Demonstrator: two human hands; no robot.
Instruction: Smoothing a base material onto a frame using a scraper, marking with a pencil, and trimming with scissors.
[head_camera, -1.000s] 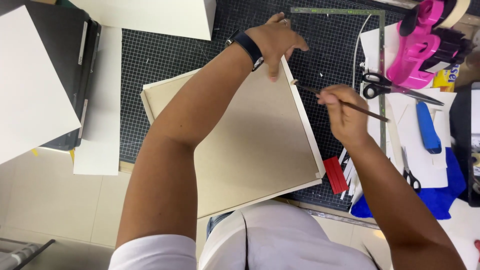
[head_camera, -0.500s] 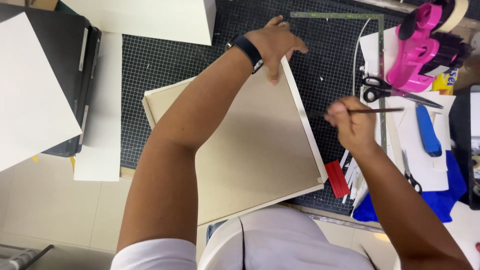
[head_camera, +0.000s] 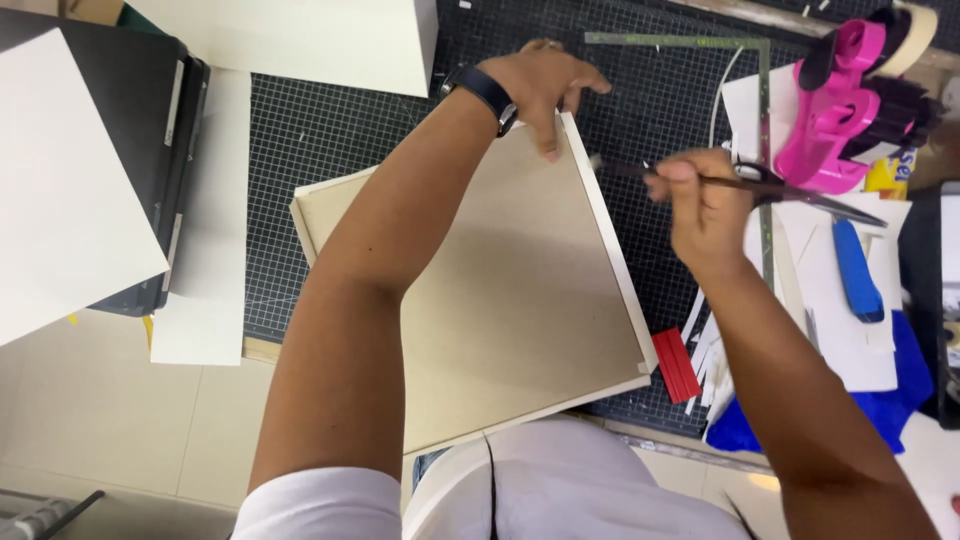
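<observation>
- While the left hand (head_camera: 545, 80) presses flat, fingers spread, on the shallow cardboard tray's (head_camera: 500, 300) far corner, it lies on the cutting mat (head_camera: 330, 140).
- Right hand (head_camera: 705, 205) pinches a thin brush (head_camera: 640, 170) near the raised white edge strip (head_camera: 610, 235); tray looks mostly assembled, edge work unfinished.

Open mat (head_camera: 330, 140) shows in the upper middle of the frame, between the black case (head_camera: 150, 120) at left and the tray (head_camera: 500, 300). A narrow strip of mat lies between the tray's right edge and the metal square (head_camera: 765, 150). Scissors (head_camera: 800, 195), paper scraps (head_camera: 850, 330) and a pink dispenser (head_camera: 835, 110) crowd the right side.
</observation>
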